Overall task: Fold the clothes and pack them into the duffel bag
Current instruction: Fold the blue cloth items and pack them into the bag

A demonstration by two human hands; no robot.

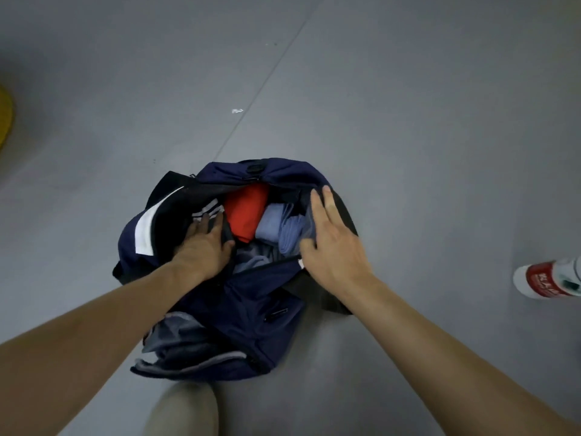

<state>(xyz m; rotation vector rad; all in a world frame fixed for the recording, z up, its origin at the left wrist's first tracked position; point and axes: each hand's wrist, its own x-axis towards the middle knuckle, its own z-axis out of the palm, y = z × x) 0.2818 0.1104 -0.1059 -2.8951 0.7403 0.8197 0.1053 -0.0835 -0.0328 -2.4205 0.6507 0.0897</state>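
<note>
Navy duffel bag [251, 309] sits on grey floor [408, 121], main opening unzipped, both hands at its mouth.

Left hand [204, 243]: released, not clenched. The fingers are straight and lie flat on a black garment with white stripes [204, 211] on the left side of the opening. The thumb rests against a dark fold just right of the palm. No clear grasp.

Right hand [333, 243]: also released. The fingers are straight and together, laid along the bag's right edge, with the fingertips at the far rim. The thumb points inward and touches fabric at the opening. The palm rests on the bag wall.

Between the two hands, inside the bag:
- A red folded garment [246, 212] is just right of the left fingertips.
- A light blue folded garment [279, 225] is just left of the right hand, touching the red one.
- More grey-blue cloth lies below these, between the two wrists.

Near side of the bag, below the left forearm: an end compartment gapes, showing grey lining [176, 338].

A bottle with a red label [547, 278] lies on the floor well right of the right forearm. A small white scrap [237, 111] is well beyond both hands. A yellow object [4, 118] is cut off at the frame edge, far left of the left hand. A knee in beige cloth [185, 410] is below the bag, between the forearms.
</note>
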